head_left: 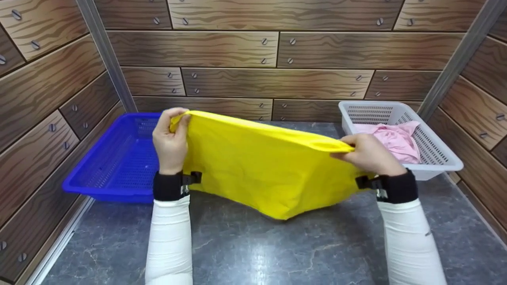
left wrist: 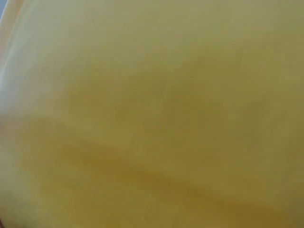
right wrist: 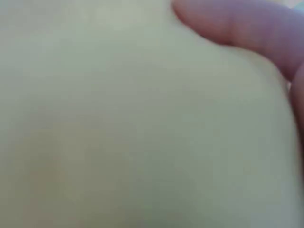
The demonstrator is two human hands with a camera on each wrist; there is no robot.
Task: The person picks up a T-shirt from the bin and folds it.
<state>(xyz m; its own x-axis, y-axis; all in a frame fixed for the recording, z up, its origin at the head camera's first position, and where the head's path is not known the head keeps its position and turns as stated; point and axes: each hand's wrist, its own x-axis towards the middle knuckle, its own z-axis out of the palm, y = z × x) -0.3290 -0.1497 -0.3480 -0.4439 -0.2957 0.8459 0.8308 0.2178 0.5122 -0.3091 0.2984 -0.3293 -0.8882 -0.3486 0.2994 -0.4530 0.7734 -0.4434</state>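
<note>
A bright yellow cloth (head_left: 253, 162) hangs stretched between both hands above the grey table, its folded upper edge sloping down toward the right. The left hand (head_left: 171, 140) pinches its upper left corner between thumb and fingers. At the upper right corner, the right hand (head_left: 368, 152) grips the cloth a little lower. The cloth's bottom sags to a point near the middle. In the left wrist view, blurred yellow cloth (left wrist: 156, 114) fills nearly everything and hides the hand. Fingers (right wrist: 247, 26) of the right hand lie over the pale, blurred cloth (right wrist: 142, 118) in the right wrist view.
A blue plastic basket (head_left: 79, 186) stands at the left, partly behind the left hand. At the right is a white basket (head_left: 439, 166) with pink cloth (head_left: 396, 140) inside. Wood-patterned walls (head_left: 229, 49) enclose the grey table (head_left: 253, 253) at the back and sides.
</note>
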